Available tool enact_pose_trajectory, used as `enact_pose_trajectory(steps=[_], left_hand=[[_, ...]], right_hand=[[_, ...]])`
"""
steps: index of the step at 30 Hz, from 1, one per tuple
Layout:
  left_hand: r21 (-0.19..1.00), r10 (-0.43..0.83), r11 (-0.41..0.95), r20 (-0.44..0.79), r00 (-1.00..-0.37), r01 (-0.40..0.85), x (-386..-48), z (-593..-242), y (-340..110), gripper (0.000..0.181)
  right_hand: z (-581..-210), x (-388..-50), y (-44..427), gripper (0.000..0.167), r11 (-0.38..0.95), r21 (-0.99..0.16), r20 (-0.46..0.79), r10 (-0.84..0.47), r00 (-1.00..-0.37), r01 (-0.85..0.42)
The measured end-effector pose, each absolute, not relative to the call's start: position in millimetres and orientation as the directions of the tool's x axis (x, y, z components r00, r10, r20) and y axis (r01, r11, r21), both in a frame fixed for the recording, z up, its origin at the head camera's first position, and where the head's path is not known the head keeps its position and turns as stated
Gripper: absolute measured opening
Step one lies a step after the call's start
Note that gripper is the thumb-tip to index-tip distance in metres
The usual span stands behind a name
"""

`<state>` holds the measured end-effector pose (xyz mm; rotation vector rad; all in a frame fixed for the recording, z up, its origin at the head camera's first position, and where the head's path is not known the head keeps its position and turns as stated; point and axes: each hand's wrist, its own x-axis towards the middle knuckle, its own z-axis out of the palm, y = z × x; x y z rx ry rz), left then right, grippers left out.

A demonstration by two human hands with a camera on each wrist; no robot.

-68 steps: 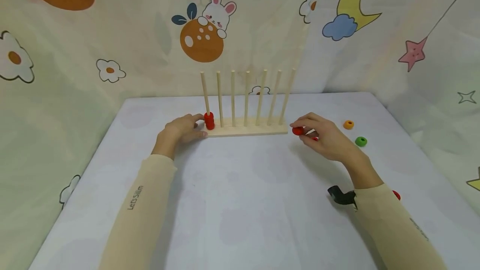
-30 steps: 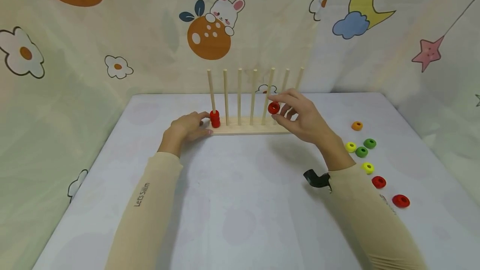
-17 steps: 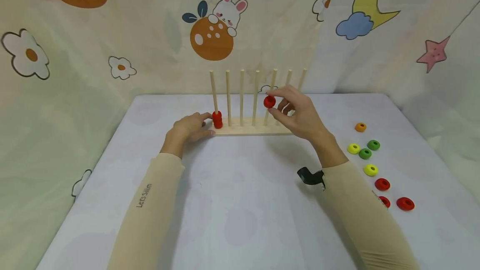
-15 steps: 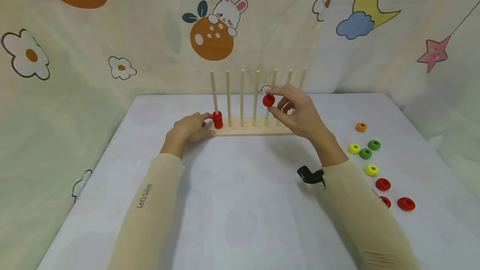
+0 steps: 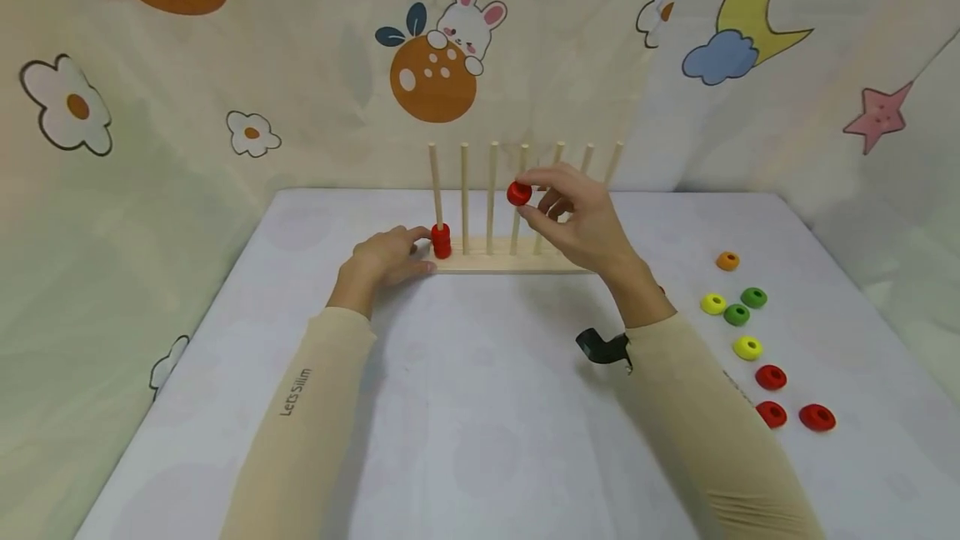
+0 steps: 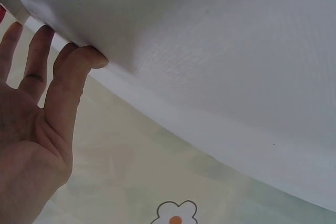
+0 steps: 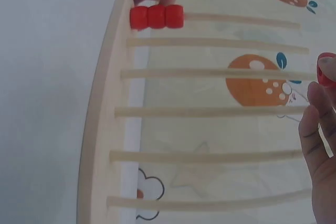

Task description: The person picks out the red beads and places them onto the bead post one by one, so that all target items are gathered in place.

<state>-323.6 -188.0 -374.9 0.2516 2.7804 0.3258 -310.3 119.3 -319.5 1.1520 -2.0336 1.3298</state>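
In the head view my left hand (image 5: 384, 258) rests at the left end of the wooden rack (image 5: 517, 263), fingers and thumb touching it, and shows at the top of the right wrist view. Red beads (image 5: 441, 242) are stacked at the foot of the leftmost peg; the right wrist view shows three red beads (image 7: 156, 17) there. My right hand (image 5: 581, 215) pinches another red bead (image 5: 519, 193) between thumb and forefinger, in front of the upper part of the middle pegs. The left wrist view shows my left hand (image 6: 47, 114) with its fingers extended.
Right of the rack on the white table (image 5: 465, 407) lie an orange bead (image 5: 727, 261), yellow beads (image 5: 713, 303), green beads (image 5: 753, 297) and three red beads (image 5: 817, 417). A black piece (image 5: 602, 347) juts from the right sleeve. A patterned cloth (image 5: 315, 65) hangs behind.
My right hand picked up a red bead beside the rack's right end, lifted it and carried it left along the pegs. My left hand has stayed at the rack's left end.
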Motion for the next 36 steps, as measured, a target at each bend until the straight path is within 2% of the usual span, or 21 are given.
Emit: enact_pose_trajectory(steps=[7,14,22,36], left_hand=[[0.241,0.204,0.961,-0.301,-0.932,0.133,-321,-371,-184,0.067],[0.249,0.181,0.963,-0.313,-0.932,0.103,-323,-368,-190,0.066],[0.250,0.189,0.962,-0.310,-0.932,0.112,-324,-369,-189,0.065],[0.269,0.157,0.961,-0.316,-0.936,0.070,-325,-376,-184,0.068]], right_hand=[[-315,-314,101,0.036,0.149,-0.527,0.746,-0.390,-0.539,-0.837],[-309,-315,69,0.034,0.133,-0.568,0.738,-0.355,-0.574,-0.812],[-305,-321,52,0.035,0.163,-0.547,0.749,-0.344,-0.567,-0.821],[-298,-329,27,0.032,0.145,-0.607,0.724,-0.305,-0.619,-0.781]])
